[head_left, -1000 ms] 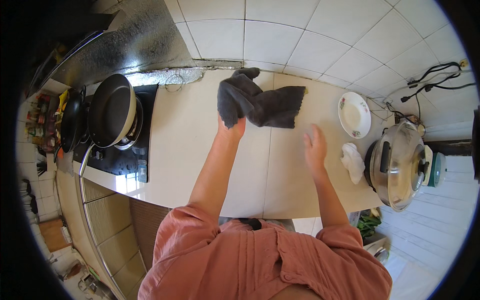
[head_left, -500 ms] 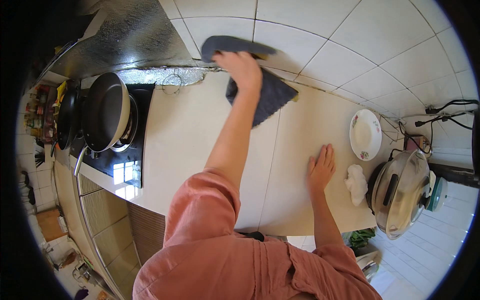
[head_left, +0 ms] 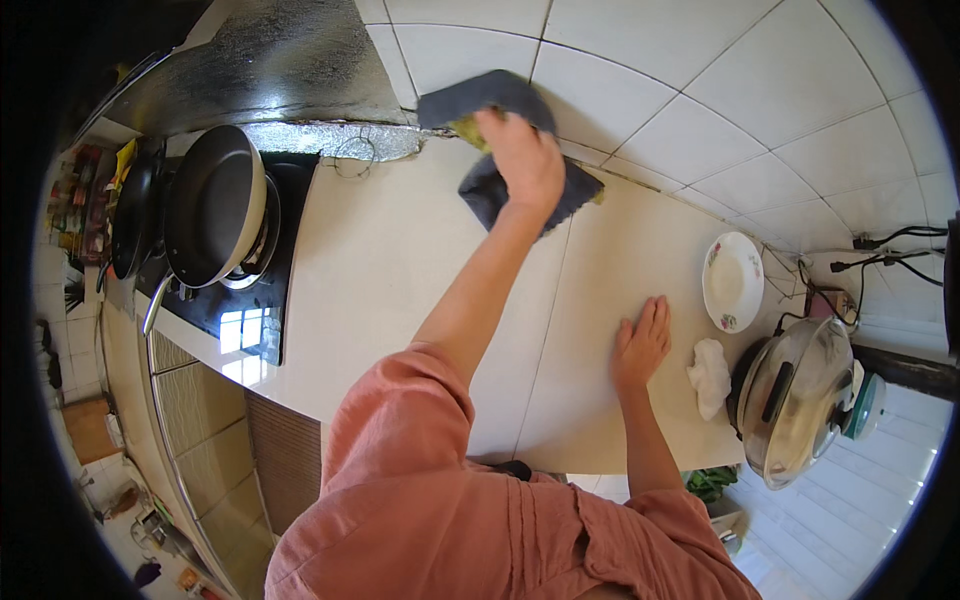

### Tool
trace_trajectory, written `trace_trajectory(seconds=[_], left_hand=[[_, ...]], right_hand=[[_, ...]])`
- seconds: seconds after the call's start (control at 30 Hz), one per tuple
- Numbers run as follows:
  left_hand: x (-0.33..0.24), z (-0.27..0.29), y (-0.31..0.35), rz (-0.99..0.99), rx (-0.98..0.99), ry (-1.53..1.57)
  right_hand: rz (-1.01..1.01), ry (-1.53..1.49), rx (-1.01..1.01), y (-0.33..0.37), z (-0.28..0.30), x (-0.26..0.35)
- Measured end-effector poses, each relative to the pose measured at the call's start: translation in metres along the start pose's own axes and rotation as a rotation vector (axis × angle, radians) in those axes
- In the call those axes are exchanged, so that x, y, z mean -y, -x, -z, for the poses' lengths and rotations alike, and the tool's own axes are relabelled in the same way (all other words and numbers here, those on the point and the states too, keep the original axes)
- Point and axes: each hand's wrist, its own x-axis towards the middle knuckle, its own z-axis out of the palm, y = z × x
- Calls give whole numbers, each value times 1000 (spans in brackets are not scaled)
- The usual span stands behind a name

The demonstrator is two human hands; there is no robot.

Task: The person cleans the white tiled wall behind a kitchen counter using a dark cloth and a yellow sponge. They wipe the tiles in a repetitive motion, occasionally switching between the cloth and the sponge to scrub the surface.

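Observation:
My left hand (head_left: 525,165) is closed on a dark grey cloth (head_left: 492,97) with a yellowish-green underside. The cloth's upper part lies against the white wall tiles, and its lower part spreads over the pale countertop (head_left: 420,250) below my fingers. Some of my fingertips are hidden by the cloth. My right hand (head_left: 642,345) rests flat on the countertop with its fingers extended, holding nothing. Close to it on the right are a crumpled white cloth or paper (head_left: 710,378) and an oval white plate with a floral rim (head_left: 733,283).
A black-glass hob (head_left: 250,320) at the left bears a frying pan (head_left: 212,215) with its handle toward me. A thin wire ring (head_left: 355,155) sits near the wall. At the right stand a glass-lidded pan (head_left: 795,400) and black power cables (head_left: 890,258).
My left hand has moved slightly right along the wall's foot. The cloth's upper part has bent over, showing more of its yellowish underside. My right hand stays flat; the view has shifted a little.

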Motion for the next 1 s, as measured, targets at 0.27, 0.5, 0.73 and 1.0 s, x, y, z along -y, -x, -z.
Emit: trace_trajectory(seconds=[0.27, 0.5, 0.73, 1.0], left_hand=[[8, 7, -4, 215, 37, 129], [25, 7, -17, 109, 66, 17], [23, 11, -1, 104, 216, 25], [4, 6, 13, 146, 290, 68]], right_hand=[[16, 13, 7, -6, 4, 2], [13, -12, -1, -3, 5, 3], [5, -6, 12, -2, 7, 6], [39, 2, -10, -1, 5, 3]])
